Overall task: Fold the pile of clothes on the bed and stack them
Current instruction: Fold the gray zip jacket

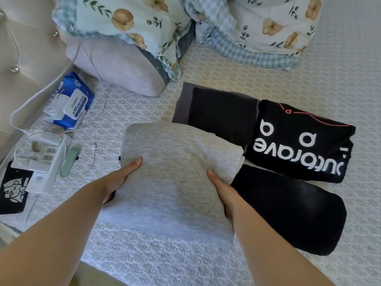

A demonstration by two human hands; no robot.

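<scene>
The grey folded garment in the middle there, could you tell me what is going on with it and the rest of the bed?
A person is folding laundry on the bed. Both hands, left hand and right hand, grip the sides of the grey folded garment, thumbs on top. To its right lie three folded dark pieces: a black garment on something grey, a black printed shirt and another black piece, side by side, not yet stacked.

White "outbrave" (upside down) on black shirt [299,145], "75%" on wipes pack [70,102]
</scene>
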